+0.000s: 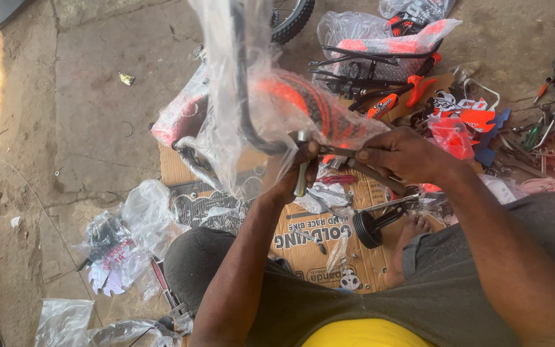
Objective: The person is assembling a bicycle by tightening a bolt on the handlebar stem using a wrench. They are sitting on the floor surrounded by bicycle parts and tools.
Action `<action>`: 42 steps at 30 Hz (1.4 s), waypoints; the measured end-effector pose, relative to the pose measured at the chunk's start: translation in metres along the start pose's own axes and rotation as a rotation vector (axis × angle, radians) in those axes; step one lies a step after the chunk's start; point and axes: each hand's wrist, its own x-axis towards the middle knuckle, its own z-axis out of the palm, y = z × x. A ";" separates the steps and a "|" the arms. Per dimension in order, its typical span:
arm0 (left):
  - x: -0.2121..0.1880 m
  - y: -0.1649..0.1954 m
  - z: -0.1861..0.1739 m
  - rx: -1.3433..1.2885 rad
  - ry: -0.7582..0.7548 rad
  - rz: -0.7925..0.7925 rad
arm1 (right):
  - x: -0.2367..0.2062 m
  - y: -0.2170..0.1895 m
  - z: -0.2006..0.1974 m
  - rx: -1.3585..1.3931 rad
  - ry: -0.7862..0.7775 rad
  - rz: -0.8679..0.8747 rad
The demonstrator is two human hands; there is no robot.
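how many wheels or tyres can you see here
2: a bicycle tyre at the top edge behind the plastic wrap, and a small black wheel on the cardboard. Others may be hidden.

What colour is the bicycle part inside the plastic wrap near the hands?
The bicycle part is orange with black stripes, seen in the head view.

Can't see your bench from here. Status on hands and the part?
Left hand shut on socket wrench. Right hand shut on spanner. Orange bike part, half in plastic wrap.
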 end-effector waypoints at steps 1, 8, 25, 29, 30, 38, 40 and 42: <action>-0.001 0.001 0.000 0.000 0.003 0.002 | 0.003 0.005 0.001 -0.023 -0.009 0.004; -0.014 -0.003 -0.008 -0.022 0.165 -0.006 | 0.021 0.043 0.038 0.104 0.036 -0.377; 0.054 -0.079 -0.101 1.166 0.124 0.503 | 0.029 0.032 0.159 0.971 0.322 0.004; 0.057 -0.071 -0.114 1.345 0.255 0.697 | 0.007 0.035 0.131 0.846 0.487 -0.286; 0.059 -0.071 -0.112 1.187 0.284 0.805 | 0.003 0.035 0.120 0.879 0.487 -0.332; 0.057 -0.078 -0.006 1.259 0.220 0.511 | -0.003 -0.010 0.030 0.608 0.593 -0.612; 0.055 -0.076 0.022 0.991 0.234 0.287 | -0.004 -0.013 0.007 0.696 0.592 -0.458; 0.059 -0.075 0.043 1.022 0.131 0.315 | -0.006 -0.004 -0.017 0.921 0.473 -0.130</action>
